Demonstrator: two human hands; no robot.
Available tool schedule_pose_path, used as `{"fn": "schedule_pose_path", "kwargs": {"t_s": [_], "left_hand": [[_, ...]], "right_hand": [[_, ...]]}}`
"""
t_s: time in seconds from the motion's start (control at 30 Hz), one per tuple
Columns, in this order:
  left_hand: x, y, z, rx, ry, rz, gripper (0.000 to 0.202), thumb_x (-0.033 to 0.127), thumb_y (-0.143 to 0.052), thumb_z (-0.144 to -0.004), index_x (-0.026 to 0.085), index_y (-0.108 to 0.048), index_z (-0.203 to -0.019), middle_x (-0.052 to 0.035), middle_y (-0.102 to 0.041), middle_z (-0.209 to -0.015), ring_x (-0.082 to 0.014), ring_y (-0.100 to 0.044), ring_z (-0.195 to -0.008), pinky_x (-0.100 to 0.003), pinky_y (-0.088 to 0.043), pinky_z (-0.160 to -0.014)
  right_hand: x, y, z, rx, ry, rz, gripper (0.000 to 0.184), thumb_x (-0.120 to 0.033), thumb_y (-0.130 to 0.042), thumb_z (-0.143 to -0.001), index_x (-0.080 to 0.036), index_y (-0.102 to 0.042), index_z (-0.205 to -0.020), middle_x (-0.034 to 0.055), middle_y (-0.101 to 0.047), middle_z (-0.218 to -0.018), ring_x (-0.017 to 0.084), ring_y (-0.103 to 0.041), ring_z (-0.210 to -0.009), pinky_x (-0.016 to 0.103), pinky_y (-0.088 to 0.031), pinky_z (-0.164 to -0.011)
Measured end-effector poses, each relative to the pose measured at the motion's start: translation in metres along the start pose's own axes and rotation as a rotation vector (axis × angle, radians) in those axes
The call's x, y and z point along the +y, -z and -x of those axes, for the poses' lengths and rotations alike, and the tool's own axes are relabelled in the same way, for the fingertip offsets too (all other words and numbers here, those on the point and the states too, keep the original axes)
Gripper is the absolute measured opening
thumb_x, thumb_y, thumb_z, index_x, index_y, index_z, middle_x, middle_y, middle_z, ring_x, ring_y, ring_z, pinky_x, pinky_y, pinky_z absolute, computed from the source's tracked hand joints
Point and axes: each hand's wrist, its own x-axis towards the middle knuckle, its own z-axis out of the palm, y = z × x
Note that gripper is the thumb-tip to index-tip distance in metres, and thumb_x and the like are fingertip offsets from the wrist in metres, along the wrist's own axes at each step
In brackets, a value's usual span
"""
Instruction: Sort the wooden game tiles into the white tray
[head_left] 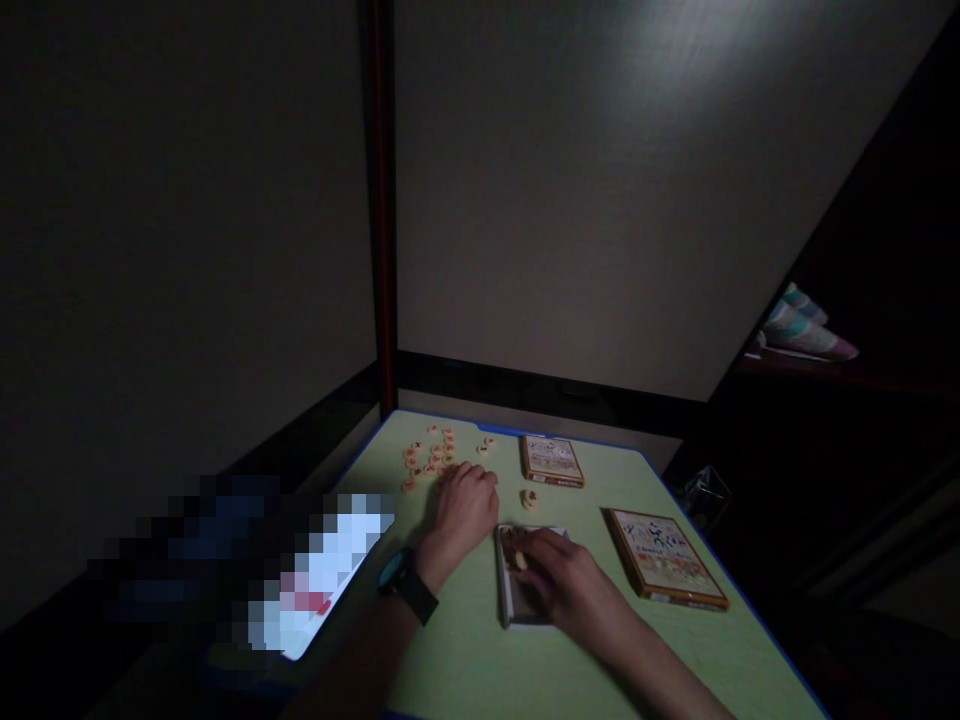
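Note:
My right hand (562, 572) is over a shallow white open box (504, 600) and pinches a round Chinese chess piece (520, 561) between thumb and fingers. Part of the box's inside is hidden under that hand. My left hand (466, 508), with a dark watch at the wrist, rests on the table with curled fingers beside a scatter of round chess pieces (436, 459) with red or black marks. What its fingers hold, if anything, is hidden. A small stack of pieces (529, 498) stands just beyond the box, and a loose pair (486, 446) lies farther back.
Two flat printed boxes lie on the green table (450, 660): a smaller box (553, 460) at the back and a larger box (667, 558) on the right. At the left edge is a bright, blurred-out screen (330, 570). Walls enclose the back and left.

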Motion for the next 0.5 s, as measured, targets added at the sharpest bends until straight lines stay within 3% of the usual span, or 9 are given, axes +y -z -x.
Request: {"fn": "schedule_pose_path", "kwargs": {"t_s": [0.3,0.5], "left_hand": [[0.002,0.001,0.002,-0.020,-0.012,0.015,0.023,0.012,-0.047,-0.086,0.019,-0.068,-0.089,-0.0093,-0.070,-0.095,-0.0234,-0.058,-0.099,-0.036,-0.042,-0.093],[0.002,0.000,0.001,-0.012,-0.015,0.007,0.023,0.012,-0.046,-0.087,0.017,-0.069,-0.090,-0.0097,-0.070,-0.096,-0.0236,-0.058,-0.099,-0.035,-0.044,-0.092]], "right_hand": [[0.001,-0.011,-0.001,-0.013,-0.168,0.113,0.029,-0.011,-0.057,-0.082,-0.017,-0.057,-0.111,0.0098,-0.066,-0.102,0.023,-0.064,-0.091,0.031,-0.048,-0.078],[0.001,-0.015,-0.005,0.005,-0.103,0.069,0.029,-0.010,-0.056,-0.084,-0.019,-0.064,-0.110,0.0099,-0.062,-0.111,0.021,-0.063,-0.095,0.031,-0.049,-0.086]]}}
